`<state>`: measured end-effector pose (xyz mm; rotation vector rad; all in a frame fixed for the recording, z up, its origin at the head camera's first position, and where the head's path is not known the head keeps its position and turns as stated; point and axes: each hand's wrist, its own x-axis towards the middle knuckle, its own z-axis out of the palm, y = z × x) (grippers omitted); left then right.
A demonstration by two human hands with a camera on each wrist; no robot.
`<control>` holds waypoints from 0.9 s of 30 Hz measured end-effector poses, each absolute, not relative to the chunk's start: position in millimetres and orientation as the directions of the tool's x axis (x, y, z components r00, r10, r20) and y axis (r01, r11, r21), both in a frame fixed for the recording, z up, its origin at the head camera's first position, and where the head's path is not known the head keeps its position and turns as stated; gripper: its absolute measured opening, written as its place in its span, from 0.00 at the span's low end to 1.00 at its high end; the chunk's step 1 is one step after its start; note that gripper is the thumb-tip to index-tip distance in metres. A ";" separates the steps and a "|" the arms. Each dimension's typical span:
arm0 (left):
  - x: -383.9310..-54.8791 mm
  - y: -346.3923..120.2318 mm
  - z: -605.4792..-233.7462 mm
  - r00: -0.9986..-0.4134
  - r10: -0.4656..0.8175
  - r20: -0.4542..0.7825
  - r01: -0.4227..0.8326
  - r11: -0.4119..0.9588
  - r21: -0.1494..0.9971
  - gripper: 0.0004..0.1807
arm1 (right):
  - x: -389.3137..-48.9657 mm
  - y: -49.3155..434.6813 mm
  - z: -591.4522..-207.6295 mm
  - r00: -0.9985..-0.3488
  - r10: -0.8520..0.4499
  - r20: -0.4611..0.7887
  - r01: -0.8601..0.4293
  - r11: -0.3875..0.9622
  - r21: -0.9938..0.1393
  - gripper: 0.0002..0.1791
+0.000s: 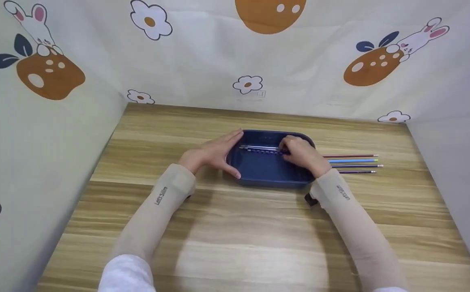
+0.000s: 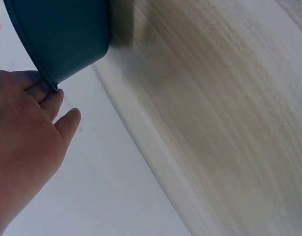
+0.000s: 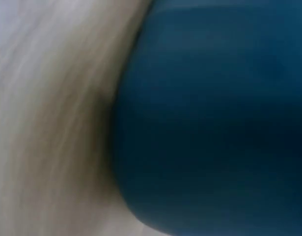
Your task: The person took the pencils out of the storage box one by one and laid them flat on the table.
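A dark blue rectangular tray (image 1: pixel 267 172) with rounded corners stands on the table. My left hand (image 1: pixel 214 153) spans its left end, thumb at the near corner and straight fingers at the far one. In the left wrist view, fingertips of the left hand (image 2: pixel 30 123) touch the rim of the tray (image 2: pixel 67 39). Inside the tray, my right hand (image 1: pixel 299 152) pinches the right end of thin pencils (image 1: pixel 259 149), one with a checked pattern. Its fingertips are partly hidden. The right wrist view is blurred and shows the tray wall (image 3: pixel 205 118) without the hand.
Several pencils (image 1: pixel 354 161), red, light blue and dark, lie side by side on the wooden table (image 1: pixel 251 235), right of the tray. Their left ends are hidden behind the right hand and tray. A patterned cloth (image 1: pixel 202 52) hangs around the table's back and sides.
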<state>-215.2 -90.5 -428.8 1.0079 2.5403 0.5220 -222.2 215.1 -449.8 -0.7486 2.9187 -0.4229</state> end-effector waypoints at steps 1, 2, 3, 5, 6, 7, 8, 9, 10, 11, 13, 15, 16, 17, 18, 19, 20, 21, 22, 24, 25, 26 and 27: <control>-215.6 -90.3 -428.7 -0.683 0.706 -0.187 0.574 0.677 0.460 0.72 | -222.5 214.2 -450.0 -0.873 -0.487 -0.029 -0.461 0.844 -0.274 0.11; -216.1 -90.1 -428.7 -0.684 0.705 -0.185 0.575 0.678 0.459 0.72 | -222.7 213.3 -450.0 -0.872 -0.488 -0.030 -0.465 0.846 -0.261 0.11; -216.4 -89.8 -428.5 -0.686 0.704 -0.184 0.574 0.679 0.458 0.73 | -222.8 212.2 -450.0 -0.870 -0.491 -0.032 -0.469 0.847 -0.249 0.10; -216.5 -89.0 -428.3 -0.686 0.703 -0.186 0.572 0.680 0.459 0.73 | -222.7 210.5 -450.0 -0.867 -0.497 -0.037 -0.478 0.849 -0.223 0.09; -216.5 -88.5 -428.1 -0.685 0.703 -0.190 0.571 0.680 0.460 0.73 | -222.5 209.8 -449.9 -0.865 -0.500 -0.039 -0.482 0.851 -0.211 0.09; -216.5 -88.0 -427.9 -0.684 0.703 -0.195 0.568 0.681 0.462 0.73 | -222.3 209.3 -449.7 -0.864 -0.501 -0.041 -0.484 0.852 -0.199 0.08; -216.5 -87.6 -427.5 -0.684 0.701 -0.201 0.565 0.684 0.462 0.73 | -222.2 208.8 -449.6 -0.863 -0.503 -0.042 -0.488 0.852 -0.189 0.08; -216.6 -87.2 -426.9 -0.685 0.699 -0.202 0.562 0.685 0.464 0.74 | -222.1 208.2 -449.0 -0.863 -0.504 -0.039 -0.490 0.853 -0.177 0.07; -216.8 -86.9 -426.3 -0.687 0.698 -0.205 0.558 0.686 0.467 0.74 | -222.0 207.7 -448.3 -0.864 -0.503 -0.032 -0.492 0.855 -0.167 0.07; -217.1 -86.6 -425.7 -0.688 0.695 -0.207 0.555 0.688 0.467 0.74 | -221.8 207.1 -447.7 -0.864 -0.503 -0.026 -0.493 0.856 -0.156 0.06; -217.6 -86.4 -425.0 -0.690 0.693 -0.209 0.552 0.691 0.467 0.74 | -221.1 205.5 -446.4 -0.864 -0.504 -0.015 -0.497 0.856 -0.139 0.06; -218.0 -86.5 -424.8 -0.691 0.691 -0.212 0.550 0.693 0.466 0.74 | -220.4 203.3 -445.7 -0.860 -0.510 -0.004 -0.506 0.855 -0.113 0.05; -218.0 -86.8 -425.0 -0.690 0.690 -0.216 0.549 0.694 0.466 0.73 | -220.0 201.8 -445.9 -0.856 -0.517 0.001 -0.514 0.852 -0.095 0.05; -218.0 -87.1 -425.3 -0.689 0.691 -0.216 0.549 0.694 0.466 0.74 | -219.5 200.4 -446.3 -0.851 -0.526 0.006 -0.525 0.848 -0.073 0.06; -217.9 -87.4 -425.9 -0.687 0.695 -0.214 0.552 0.690 0.469 0.73 | -219.0 198.8 -446.9 -0.844 -0.536 0.018 -0.537 0.843 -0.045 0.06; -217.6 -87.9 -426.6 -0.684 0.699 -0.209 0.556 0.685 0.470 0.73 | -218.6 197.3 -447.7 -0.836 -0.548 0.029 -0.548 0.836 -0.014 0.06; -217.4 -88.2 -427.3 -0.683 0.701 -0.204 0.558 0.682 0.473 0.73 | -218.4 195.9 -448.7 -0.828 -0.559 0.042 -0.559 0.829 0.020 0.06; -217.1 -88.5 -427.9 -0.681 0.705 -0.197 0.562 0.676 0.476 0.73 | -218.2 194.5 -449.7 -0.820 -0.570 0.056 -0.568 0.822 0.050 0.05; -216.6 -88.8 -428.5 -0.680 0.708 -0.192 0.565 0.672 0.479 0.73 | -218.0 193.5 -450.8 -0.813 -0.579 0.066 -0.574 0.815 0.077 0.04; -215.9 -89.5 -429.8 -0.677 0.712 -0.188 0.569 0.668 0.480 0.73 | -217.8 192.8 -453.2 -0.801 -0.594 0.081 -0.584 0.804 0.114 0.04; -215.8 -89.7 -430.2 -0.679 0.710 -0.187 0.568 0.669 0.478 0.73 | -217.9 192.8 -454.2 -0.798 -0.597 0.084 -0.587 0.801 0.118 0.04; -215.7 -89.7 -430.3 -0.680 0.709 -0.185 0.567 0.670 0.480 0.73 | -218.1 193.1 -455.1 -0.797 -0.598 0.089 -0.588 0.801 0.118 0.04; -215.6 -89.6 -430.3 -0.681 0.709 -0.182 0.568 0.669 0.479 0.73 | -218.3 193.6 -456.0 -0.795 -0.599 0.094 -0.589 0.800 0.113 0.04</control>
